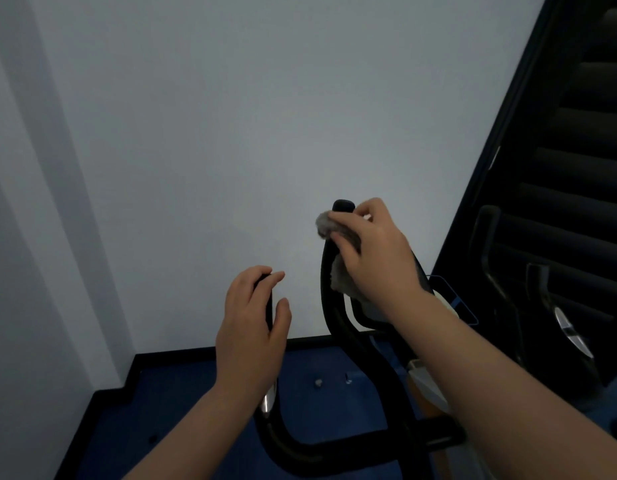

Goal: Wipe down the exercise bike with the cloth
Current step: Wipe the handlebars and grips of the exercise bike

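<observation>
A plain pale grey wall fills most of the view, with a black staircase climbing along its right side. Below lies a blue floor edged by a black skirting strip where it meets the wall. From the floor rises the black exercise bike with its curved tubular handlebars, whose two grips reach up toward the wall; a white and orange part of the bike's body shows beneath the right forearm. A second black machine with a silver pedal stands just beside it under the stairs, close to the right handlebar.

The left hand comes up from the bottom edge and wraps the left grip, its fingers curled round the bar and the thumb lying along the near side. The right hand reaches farther forward, palm down, near the top of the right grip; its fingers hold a crumpled grey cloth pressed against the bar, the cloth bunching out to the left and hanging below the palm. No writing can be read.
</observation>
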{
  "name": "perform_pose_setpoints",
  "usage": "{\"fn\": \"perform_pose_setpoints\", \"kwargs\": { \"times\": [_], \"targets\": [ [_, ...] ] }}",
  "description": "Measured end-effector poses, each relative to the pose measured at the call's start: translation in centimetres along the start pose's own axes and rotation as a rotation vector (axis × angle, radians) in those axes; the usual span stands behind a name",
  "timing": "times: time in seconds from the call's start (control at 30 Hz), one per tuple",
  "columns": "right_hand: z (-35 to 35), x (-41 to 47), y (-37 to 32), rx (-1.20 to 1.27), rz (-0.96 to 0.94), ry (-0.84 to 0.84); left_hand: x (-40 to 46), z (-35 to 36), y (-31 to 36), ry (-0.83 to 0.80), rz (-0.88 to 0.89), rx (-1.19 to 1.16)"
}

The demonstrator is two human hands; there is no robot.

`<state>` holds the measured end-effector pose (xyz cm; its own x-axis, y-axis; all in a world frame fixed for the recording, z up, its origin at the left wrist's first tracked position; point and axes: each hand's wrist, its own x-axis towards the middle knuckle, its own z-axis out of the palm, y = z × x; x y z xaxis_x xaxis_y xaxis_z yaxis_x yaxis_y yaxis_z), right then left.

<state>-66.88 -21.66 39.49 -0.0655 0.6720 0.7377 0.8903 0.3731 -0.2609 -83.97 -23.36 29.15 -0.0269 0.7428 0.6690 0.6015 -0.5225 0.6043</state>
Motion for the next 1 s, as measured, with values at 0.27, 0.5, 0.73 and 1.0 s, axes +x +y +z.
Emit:
{"fn": "perform_pose_setpoints", "kwargs": {
  "times": [0.27,0.5,0.73,1.0],
  "targets": [
    [-0.1,-4.2,1.4,0.163,0.139,-0.467,-0.1,0.0,0.0,-0.005,-0.002,0.005],
    [0.4,-1.2,-0.6,0.116,0.094,-0.237,0.0,0.0,0.1,-0.004,-0.010,-0.001],
    [-1.5,-5.2,1.5,0.299,0.077,-0.705,-0.1,0.1,0.1,-0.009,0.001,0.012],
    [1.6,-3.2,-0.6,0.149,0.175,-0.232,0.0,0.0,0.1,-0.007,0.002,0.012]
  ]
}}
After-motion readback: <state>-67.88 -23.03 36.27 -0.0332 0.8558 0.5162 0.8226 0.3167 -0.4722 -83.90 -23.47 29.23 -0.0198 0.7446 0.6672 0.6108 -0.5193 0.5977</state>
